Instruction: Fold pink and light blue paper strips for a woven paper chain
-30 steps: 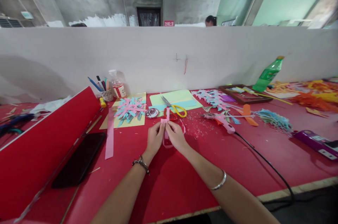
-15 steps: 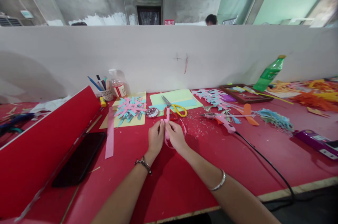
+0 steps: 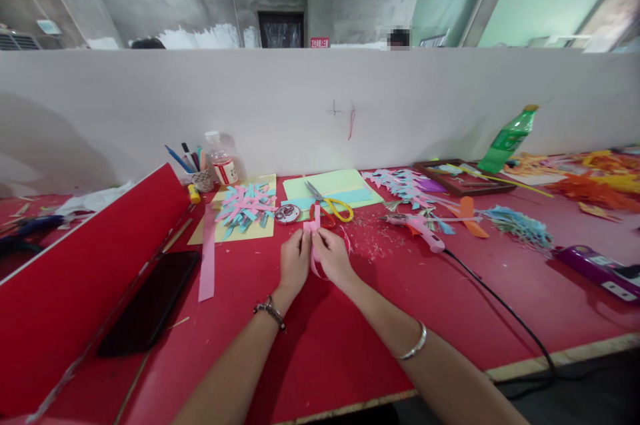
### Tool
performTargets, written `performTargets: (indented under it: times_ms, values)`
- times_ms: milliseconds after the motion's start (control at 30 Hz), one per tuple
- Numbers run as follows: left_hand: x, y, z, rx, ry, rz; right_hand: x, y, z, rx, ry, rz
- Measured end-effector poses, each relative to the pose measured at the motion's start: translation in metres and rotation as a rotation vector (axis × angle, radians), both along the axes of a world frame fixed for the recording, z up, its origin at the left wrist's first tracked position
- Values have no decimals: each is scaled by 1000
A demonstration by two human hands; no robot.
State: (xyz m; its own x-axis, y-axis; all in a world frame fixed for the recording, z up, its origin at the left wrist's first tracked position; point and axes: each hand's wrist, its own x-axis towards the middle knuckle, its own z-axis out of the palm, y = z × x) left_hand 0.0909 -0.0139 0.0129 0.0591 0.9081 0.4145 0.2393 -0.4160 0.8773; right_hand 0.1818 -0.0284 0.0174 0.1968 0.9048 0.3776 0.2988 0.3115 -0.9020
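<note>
A narrow pink paper strip (image 3: 317,213) is pinched between my two hands above the red table. My left hand (image 3: 295,257) grips it from the left with thumb and fingers pressed together. From the other side my right hand (image 3: 334,257) pinches the same strip, fingertips nearly touching those of the left. Part of the strip hangs in a loop below the fingers; the palms hide some of it. Just beyond the fingertips lie scissors (image 3: 339,208) with yellow and red handles, resting partly on pale green paper (image 3: 345,181). A round badge-like disc (image 3: 287,213) lies left of them.
Left: a pile of pink and blue paper pieces (image 3: 245,208), a flat pink strip (image 3: 207,265), a black phone (image 3: 150,303) and a leaning red board (image 3: 95,285). Right: a pink glue gun (image 3: 420,228) with a black cord, a green bottle (image 3: 510,140) and a purple power strip (image 3: 600,271).
Almost nothing differs. Both hands stay pinched on the pink strip, with only a slight shift of the fingers and of the camera view.
</note>
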Motion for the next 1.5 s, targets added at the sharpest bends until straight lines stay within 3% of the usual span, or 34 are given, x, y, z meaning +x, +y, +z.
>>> performTargets:
  times_ms: [133, 267, 433, 667, 833, 1000, 1233, 1367, 1500]
  values:
    - [-3, 4, 2, -39, -97, 44, 3, 2, 1, -26, 116, -32]
    - [-6, 10, 1, -97, -187, 7, 4, 3, 3, -28, 154, -18]
    - [-8, 14, -2, -203, -254, -160, 5, 2, 2, -130, 265, 102]
    - [-9, 12, 1, -298, -342, -371, 12, 0, 5, -10, 107, -31]
    - [-9, 12, 0, -414, -525, -493, 9, 3, 1, -8, 72, 33]
    - [-14, 20, -2, -460, -700, -454, 6, 2, 0, -140, 89, 159]
    - [-31, 35, 3, -499, -1016, -166, 8, -2, 2, 6, -424, 332]
    - [-47, 42, 4, -506, -1124, -77, 11, -4, 1, 35, -594, 304]
    - [-53, 44, 3, -518, -1189, -28, 17, -3, 6, -32, -633, 260]
